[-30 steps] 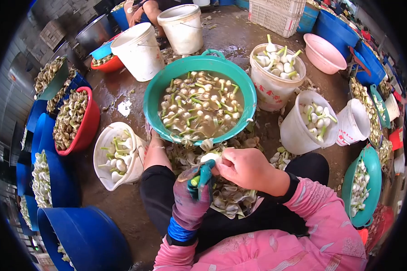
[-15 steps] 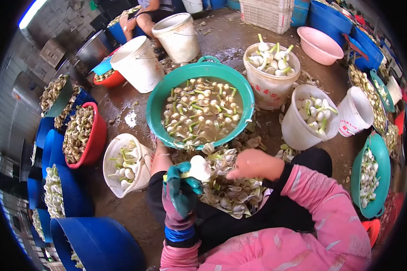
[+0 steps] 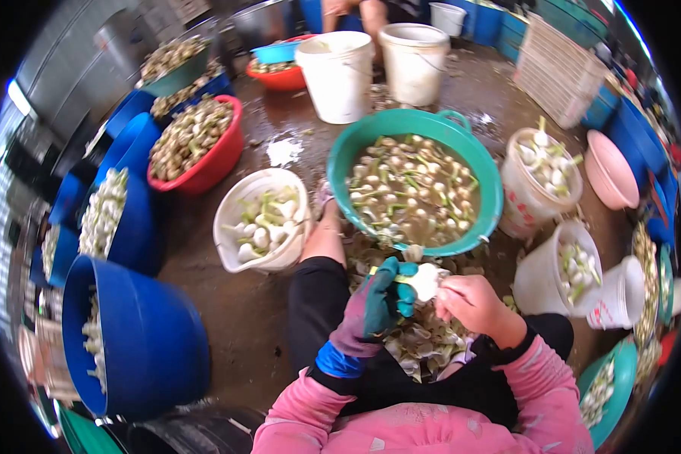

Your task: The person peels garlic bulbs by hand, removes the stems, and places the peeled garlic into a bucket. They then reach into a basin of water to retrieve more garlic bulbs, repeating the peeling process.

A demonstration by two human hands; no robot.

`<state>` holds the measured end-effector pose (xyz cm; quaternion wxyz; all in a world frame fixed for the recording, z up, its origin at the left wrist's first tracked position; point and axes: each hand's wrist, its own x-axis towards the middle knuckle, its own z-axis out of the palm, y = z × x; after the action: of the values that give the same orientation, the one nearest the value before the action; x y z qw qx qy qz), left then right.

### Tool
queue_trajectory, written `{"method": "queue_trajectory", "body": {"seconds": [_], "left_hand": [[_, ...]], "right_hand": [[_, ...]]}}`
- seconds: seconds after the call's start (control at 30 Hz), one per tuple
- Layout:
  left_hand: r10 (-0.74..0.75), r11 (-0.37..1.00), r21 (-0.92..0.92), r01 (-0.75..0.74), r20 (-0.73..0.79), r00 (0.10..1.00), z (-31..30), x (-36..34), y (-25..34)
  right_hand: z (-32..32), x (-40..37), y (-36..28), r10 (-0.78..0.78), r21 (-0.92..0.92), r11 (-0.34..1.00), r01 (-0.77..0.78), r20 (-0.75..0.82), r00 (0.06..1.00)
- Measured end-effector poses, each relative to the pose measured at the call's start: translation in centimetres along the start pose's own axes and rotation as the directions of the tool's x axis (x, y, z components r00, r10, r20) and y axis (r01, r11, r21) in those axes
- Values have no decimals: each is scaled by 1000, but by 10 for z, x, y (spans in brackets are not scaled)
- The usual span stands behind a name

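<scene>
A white garlic bulb [image 3: 426,281] with a green stem is held by my left hand [image 3: 386,299], which wears a green and purple glove with its fingers wrapped round the stem. My bare right hand [image 3: 473,304] touches the bulb's right side with its fingers bent together; whether they pinch a bit of skin is too small to tell. Beneath both hands lies a heap of peeled garlic skins [image 3: 424,344], between my legs. Just beyond them stands a green basin [image 3: 340,163] of murky water with many garlic bulbs floating in it.
A white bucket [image 3: 223,227] of garlic stands left of my leg. Two more garlic-filled buckets [image 3: 516,189] [image 3: 533,284] are on the right. Blue tubs [image 3: 159,333] and a red basin [image 3: 227,159] line the left. Beyond two white buckets [image 3: 337,83] [image 3: 412,68], another person's legs [image 3: 372,26] show.
The view has turned left, so the surroundings appear farther right. My right hand has come in from the side to the bulb, which my left hand still holds.
</scene>
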<state>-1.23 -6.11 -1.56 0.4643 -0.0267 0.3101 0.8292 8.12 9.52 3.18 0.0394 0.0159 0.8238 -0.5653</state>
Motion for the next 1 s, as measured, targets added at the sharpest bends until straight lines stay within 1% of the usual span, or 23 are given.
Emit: {"method": "queue_trajectory", "body": {"seconds": [0.07,0.1,0.13,0.17,0.2,0.27,0.3,0.33,0.4,0.43,0.47,0.53,0.6,0.63,0.67,0.73,0.77,0.8,0.83,0.87,0.9,0.93,1.0], "left_hand": [[78,997,-22,-76,60,995,-1,2,4],[131,989,67,-135,56,990,6,-1,6],[127,982,136,-134,53,990,6,-1,8],[133,980,140,-144,82,988,4,-1,9],[136,977,148,-152,111,984,2,-1,9],[141,977,145,-154,97,985,2,-3,6],[133,979,145,-145,89,987,2,-4,4],[129,979,144,-141,92,987,1,-3,5],[78,985,148,-87,63,995,-2,-3,6],[116,984,119,-130,118,986,-4,-3,5],[120,984,123,-133,107,987,-4,-5,5],[68,995,71,-71,38,997,-1,-8,9],[106,994,-22,-107,-40,994,5,-11,19],[145,966,-227,-125,71,987,-2,-5,24],[187,960,-219,-176,30,982,0,-8,33],[203,952,-245,-186,47,978,-4,-9,48],[301,936,-171,-309,-70,951,-6,-10,55],[186,905,-349,-243,-189,964,1,-9,71],[169,854,-462,-239,-188,967,-3,-8,88],[146,857,-469,-213,-175,974,-8,-3,91],[147,877,-423,-230,-219,965,-14,3,89],[157,892,-377,-250,-262,952,-22,11,88],[206,915,-264,-304,-342,917,-36,30,92]], "right_hand": [[11,3,0,38,2,999,-38,-79,996],[14,5,0,31,-9,999,-32,-59,998],[15,5,1,40,61,998,-35,-91,995],[16,6,2,55,133,990,-39,-123,991],[15,6,1,53,128,991,-39,-111,992],[13,5,-1,-97,-130,989,76,-165,981],[12,7,4,-169,-305,946,112,-167,971],[14,8,0,-166,-307,946,108,-171,971],[20,11,-9,-187,-290,949,126,-195,963],[19,10,-5,-230,-323,932,164,-181,956],[19,10,-2,-217,-323,935,146,-196,956],[18,8,1,-107,-168,984,67,-247,963],[15,10,7,28,17,1000,-24,-384,923],[12,10,12,134,217,975,-51,-384,914],[12,7,10,137,218,975,-51,-401,906],[16,5,5,130,285,958,-33,-328,936],[18,5,7,124,204,977,-64,-297,947],[17,7,6,125,206,977,-62,-306,944],[13,9,5,121,118,989,-90,-288,950],[8,8,5,130,29,992,-126,-270,954],[2,12,22,136,14,990,-139,-314,939],[-5,19,33,201,88,980,-181,-418,886],[-29,37,52,401,287,913,-290,-504,764]]}}
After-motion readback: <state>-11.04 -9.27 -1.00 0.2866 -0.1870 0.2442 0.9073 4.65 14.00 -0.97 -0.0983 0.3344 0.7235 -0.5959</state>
